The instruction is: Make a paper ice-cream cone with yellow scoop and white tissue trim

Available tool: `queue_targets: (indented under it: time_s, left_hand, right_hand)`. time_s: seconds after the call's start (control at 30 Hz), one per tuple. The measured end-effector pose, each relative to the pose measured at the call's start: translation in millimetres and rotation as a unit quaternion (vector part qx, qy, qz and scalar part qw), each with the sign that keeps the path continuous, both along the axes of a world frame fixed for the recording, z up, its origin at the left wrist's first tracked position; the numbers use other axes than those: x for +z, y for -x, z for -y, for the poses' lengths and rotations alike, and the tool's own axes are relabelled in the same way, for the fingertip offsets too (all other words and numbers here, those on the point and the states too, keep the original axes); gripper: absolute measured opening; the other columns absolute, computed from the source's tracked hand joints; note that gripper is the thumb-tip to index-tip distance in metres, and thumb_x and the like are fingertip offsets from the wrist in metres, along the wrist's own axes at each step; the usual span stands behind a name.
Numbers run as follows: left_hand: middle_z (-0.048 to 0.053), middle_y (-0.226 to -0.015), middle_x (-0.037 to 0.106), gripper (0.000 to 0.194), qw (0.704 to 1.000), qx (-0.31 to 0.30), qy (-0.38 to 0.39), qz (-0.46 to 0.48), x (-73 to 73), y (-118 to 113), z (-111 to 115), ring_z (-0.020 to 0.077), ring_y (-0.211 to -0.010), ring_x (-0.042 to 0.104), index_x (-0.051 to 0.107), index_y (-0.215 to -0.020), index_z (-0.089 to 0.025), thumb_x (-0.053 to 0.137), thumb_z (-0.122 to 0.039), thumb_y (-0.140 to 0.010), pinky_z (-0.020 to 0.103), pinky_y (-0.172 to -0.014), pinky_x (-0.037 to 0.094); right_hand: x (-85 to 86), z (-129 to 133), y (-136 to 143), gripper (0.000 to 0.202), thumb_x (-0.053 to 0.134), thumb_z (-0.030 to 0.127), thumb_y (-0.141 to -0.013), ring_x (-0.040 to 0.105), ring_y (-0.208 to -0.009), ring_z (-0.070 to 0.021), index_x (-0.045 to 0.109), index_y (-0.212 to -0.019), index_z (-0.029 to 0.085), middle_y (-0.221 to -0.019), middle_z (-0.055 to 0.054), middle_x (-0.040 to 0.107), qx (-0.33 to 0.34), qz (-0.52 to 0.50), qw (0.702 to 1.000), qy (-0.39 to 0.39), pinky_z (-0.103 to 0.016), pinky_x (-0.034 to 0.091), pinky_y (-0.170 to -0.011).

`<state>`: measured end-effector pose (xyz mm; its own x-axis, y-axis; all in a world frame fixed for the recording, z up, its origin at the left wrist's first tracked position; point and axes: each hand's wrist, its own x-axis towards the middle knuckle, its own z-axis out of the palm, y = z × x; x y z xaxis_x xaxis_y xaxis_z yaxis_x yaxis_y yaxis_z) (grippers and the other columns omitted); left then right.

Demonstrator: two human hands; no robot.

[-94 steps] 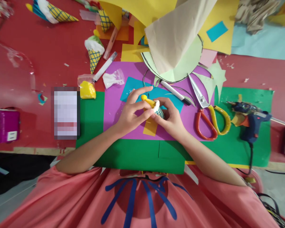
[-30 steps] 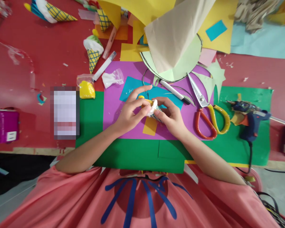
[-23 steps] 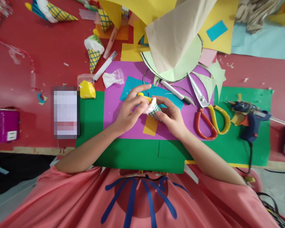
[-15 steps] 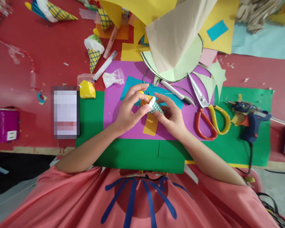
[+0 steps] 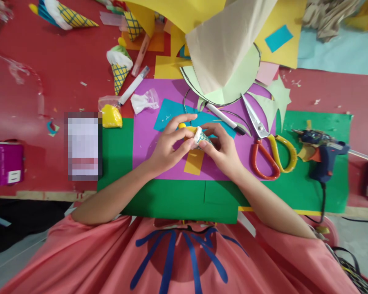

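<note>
Between my two hands is a small craft ice cream cone (image 5: 204,139) with a blue-green lattice, a white rim and a yellow top ending in a little ball. My right hand (image 5: 222,149) is closed around the patterned cone part, thumb on its near side. My left hand (image 5: 168,145) pinches the white rim with thumb and index finger, its other fingers stretched out above the yellow top. Beneath the hands lie purple paper (image 5: 153,163), a blue paper piece (image 5: 162,118) and an orange-yellow strip (image 5: 193,162).
Scissors (image 5: 260,128) lie open to the right, with a hot glue gun (image 5: 325,159) beyond. A black-and-white marker (image 5: 223,116) rests behind my hands. Bags of yellow clay (image 5: 111,116) and white clay (image 5: 141,102) lie left, near a finished cone (image 5: 120,69) and a blurred-out phone (image 5: 83,146).
The cone has turned slightly in my hands, and my right thumb has moved up nearer the white rim. My left fingers have shifted a little over the yellow top.
</note>
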<state>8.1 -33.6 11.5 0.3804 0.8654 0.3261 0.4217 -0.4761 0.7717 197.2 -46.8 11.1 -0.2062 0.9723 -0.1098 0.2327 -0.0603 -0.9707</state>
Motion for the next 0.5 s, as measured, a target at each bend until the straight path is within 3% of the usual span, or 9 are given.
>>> queue_targets:
  time_s: [0.17,0.27,0.33,0.5]
  left_hand:
    - [0.003,-0.136,0.059,0.028,1.000,0.000,-0.008,0.000,2.6,-1.2,1.5,0.0207,-0.127,0.056,0.062,-0.083,-0.024,0.047,-0.041,-0.098,0.041,-0.110,0.048]
    - [0.004,-0.135,0.060,0.032,1.000,0.003,-0.011,-0.005,3.3,-2.1,1.8,0.0213,-0.126,0.057,0.062,-0.081,-0.024,0.045,-0.044,-0.099,0.043,-0.111,0.047]
    - [0.004,-0.135,0.061,0.034,1.000,0.003,-0.010,-0.012,3.3,-2.7,2.1,0.0220,-0.125,0.058,0.062,-0.080,-0.024,0.044,-0.046,-0.098,0.045,-0.113,0.046]
    - [0.004,-0.135,0.061,0.032,1.000,-0.007,-0.010,-0.010,3.2,-3.5,3.1,0.0214,-0.124,0.058,0.063,-0.083,-0.024,0.045,-0.046,-0.099,0.045,-0.115,0.044]
  right_hand:
    - [5.9,-2.9,-3.2,0.053,0.062,0.065,-0.084,0.036,-0.053,-0.0078,0.058,-0.111,0.020,-0.069,0.005,0.052,0.036,0.042,0.998,0.009,-0.027,0.027,-0.051]
    - [9.3,-5.2,-5.5,0.048,0.058,0.066,-0.086,0.035,-0.057,-0.0089,0.059,-0.091,0.018,-0.064,0.005,0.044,0.068,0.058,0.996,0.012,-0.027,0.025,-0.053]
    - [10.4,-6.2,-6.4,0.051,0.055,0.068,-0.087,0.032,-0.058,-0.0088,0.053,-0.074,0.018,-0.062,0.004,0.039,0.085,0.066,0.994,0.018,-0.027,0.024,-0.052]
    - [9.8,-6.5,-6.2,0.056,0.052,0.071,-0.087,0.029,-0.059,-0.0087,0.044,-0.067,0.019,-0.061,0.005,0.034,0.084,0.077,0.993,0.018,-0.027,0.021,-0.052]
